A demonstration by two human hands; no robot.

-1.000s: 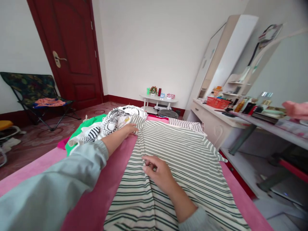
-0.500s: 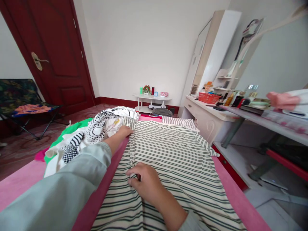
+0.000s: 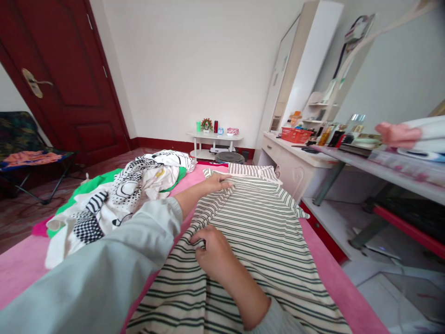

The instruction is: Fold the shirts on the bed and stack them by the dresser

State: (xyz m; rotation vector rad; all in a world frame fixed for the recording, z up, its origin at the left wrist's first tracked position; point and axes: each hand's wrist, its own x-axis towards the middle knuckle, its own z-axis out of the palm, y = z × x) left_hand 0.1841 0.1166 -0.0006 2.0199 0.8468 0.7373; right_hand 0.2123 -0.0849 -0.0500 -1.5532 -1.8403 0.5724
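Note:
A cream shirt with dark green stripes [image 3: 264,222] lies spread over the pink bed cover [image 3: 342,273]. At its far left part, my left hand [image 3: 218,183] grips the cloth near the shoulder, and the left side is drawn inward in a fold. Closer to me, my right hand [image 3: 212,248] pinches the same shirt along its left side, thumb and forefinger bent round a ridge of fabric. The far right sleeve [image 3: 299,208] lies flat, pointing outward.
A heap of white, black-patterned and green clothes [image 3: 128,185] lies left of the shirt. Another striped garment [image 3: 252,171] is beyond it. A dressing table [image 3: 295,155] and a grey-topped desk [image 3: 368,167] stand to the right. A folding chair [image 3: 34,162] is by the door.
My left hand has moved right, carrying the shirt's far left edge and sleeve inward. My right hand stays pinched on the left side, lifting a ridge. The view has shifted slightly.

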